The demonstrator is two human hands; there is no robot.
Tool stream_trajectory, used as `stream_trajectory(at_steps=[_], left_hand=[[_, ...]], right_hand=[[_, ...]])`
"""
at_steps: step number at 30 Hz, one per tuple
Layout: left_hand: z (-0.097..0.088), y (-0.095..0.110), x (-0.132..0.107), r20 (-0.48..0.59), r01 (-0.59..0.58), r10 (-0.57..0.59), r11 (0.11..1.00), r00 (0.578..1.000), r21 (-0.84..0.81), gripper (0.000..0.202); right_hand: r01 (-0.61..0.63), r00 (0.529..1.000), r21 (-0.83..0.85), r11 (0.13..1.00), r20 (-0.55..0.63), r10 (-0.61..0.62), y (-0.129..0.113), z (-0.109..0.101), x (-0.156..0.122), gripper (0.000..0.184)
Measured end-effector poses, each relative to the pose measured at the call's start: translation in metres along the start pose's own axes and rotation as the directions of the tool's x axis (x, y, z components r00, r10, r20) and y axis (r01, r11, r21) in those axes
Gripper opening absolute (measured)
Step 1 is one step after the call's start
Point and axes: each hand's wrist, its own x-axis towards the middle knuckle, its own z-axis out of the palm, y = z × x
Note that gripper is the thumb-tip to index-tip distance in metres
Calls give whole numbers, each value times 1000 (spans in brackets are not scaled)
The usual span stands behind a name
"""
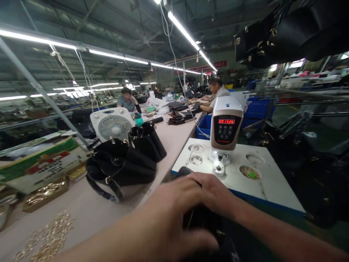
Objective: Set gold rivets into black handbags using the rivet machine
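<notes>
My left hand (176, 205), smeared by motion, reaches in from the lower left with its thumb apart from the fingers. It overlaps my right hand (211, 187), which is bent over a black bag (207, 218) and closed on its upper part. The fingertips of both hands are hidden. A dark rounded part (184, 171) pokes out just beyond the knuckles. Directly ahead stands a white machine (227, 123) with a red number display and a small metal head (219, 165) above its white work plate (261, 185).
Black bags (128, 160) stand on the table (147, 174) at left, near a box fan (114, 123). Loose gold rings (50, 233) and a tray of gold hardware (45, 193) lie nearer. More bags (289, 36) hang at upper right. Two people sit farther along the table.
</notes>
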Motion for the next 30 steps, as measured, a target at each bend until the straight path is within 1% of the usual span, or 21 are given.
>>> stream_trajectory(at_steps=[1,2,3,4,5,7,10,12,14,16,17,18,20,21,23,25,26,28,30], left_hand=[[0,-17,6,-179,141,-115,980,977,141,67],[2,-35,10,-253,269,-208,934,945,235,90],[7,-52,13,-273,358,-285,893,919,272,106],[14,-67,13,-249,406,-342,869,906,282,111],[23,-79,12,-228,428,-373,856,899,289,111],[46,-94,8,-241,440,-380,850,893,290,102],[78,-100,2,-366,425,-311,857,877,290,95],[87,-106,2,-427,397,-252,870,868,294,93],[82,-117,4,-452,363,-210,887,867,285,88],[65,-132,8,-451,342,-208,909,868,239,83],[55,-140,10,-447,344,-225,916,866,205,82],[45,-147,13,-441,356,-251,918,862,172,82],[28,-153,18,-430,393,-300,908,852,146,81],[23,-153,21,-425,405,-306,899,852,165,77],[19,-147,31,-405,397,-274,880,872,260,65],[19,-135,44,-359,364,-225,847,906,388,51],[19,-129,51,-336,350,-210,827,918,439,45],[17,-118,63,-302,336,-204,799,931,498,37],[10,-112,70,-270,326,-209,785,940,526,32]], right_hand=[[50,999,-50,998,0,-50,0,6,1,64],[88,996,-87,992,6,-88,1,11,2,66],[115,993,-116,987,15,-114,3,16,3,68],[134,991,-133,982,26,-131,5,21,3,68],[146,989,-137,980,41,-142,7,24,3,68],[161,986,-124,979,52,-156,11,29,3,63],[157,987,-101,983,-5,-158,11,31,4,47],[156,986,-81,984,-50,-160,9,30,8,43],[151,984,-43,988,-85,-154,9,30,10,41],[129,983,-8,992,-133,-129,12,34,9,41],[105,979,-8,994,-173,-105,15,38,6,46],[69,974,-29,997,-215,-74,18,43,3,56],[-37,956,-125,991,-292,-1,26,59,-7,77],[-96,947,-178,979,-320,35,30,68,-12,85],[-188,934,-249,950,-345,94,35,87,-19,93],[-242,921,-267,933,-365,135,37,103,-20,94],[-260,912,-267,928,-384,145,37,107,-19,93],[-284,897,-275,919,-414,153,36,106,-16,88],[-286,901,-304,909,-409,146,36,94,-14,79]])
